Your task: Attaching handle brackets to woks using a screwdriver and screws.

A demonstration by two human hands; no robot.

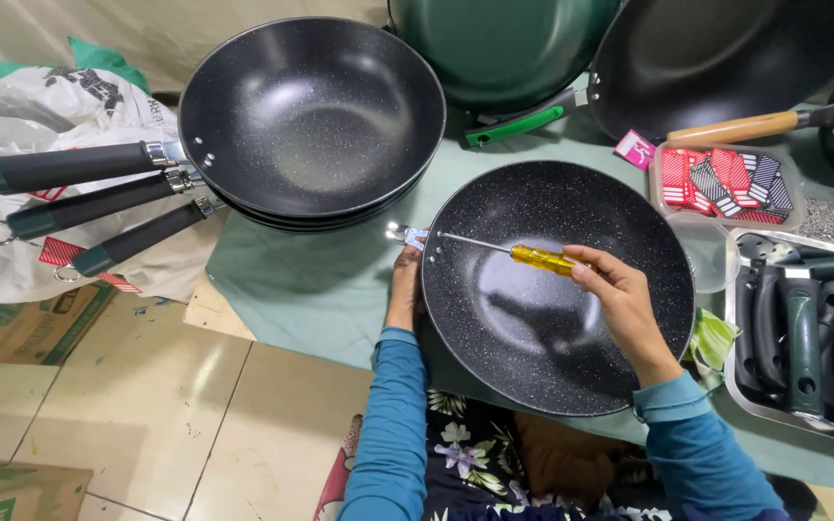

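Observation:
A black speckled pan (533, 328) without a handle rests on my lap and the green cloth. My left hand (403, 286) grips its left rim from outside, next to a small metal bracket (405, 233) at the rim. My right hand (615, 294) holds a yellow-handled screwdriver (541, 258) over the pan. Its thin shaft reaches left, with the tip at the rim beside the bracket.
Three stacked black pans (311, 116) with dark handles sit at upper left. Green pans (504, 43) and a wooden-handled pan (726, 53) lie behind. At right are a metal tray of dark handles (803, 338) and a clear box of red tags (721, 181). Cardboard boxes (26, 323) lie on the floor.

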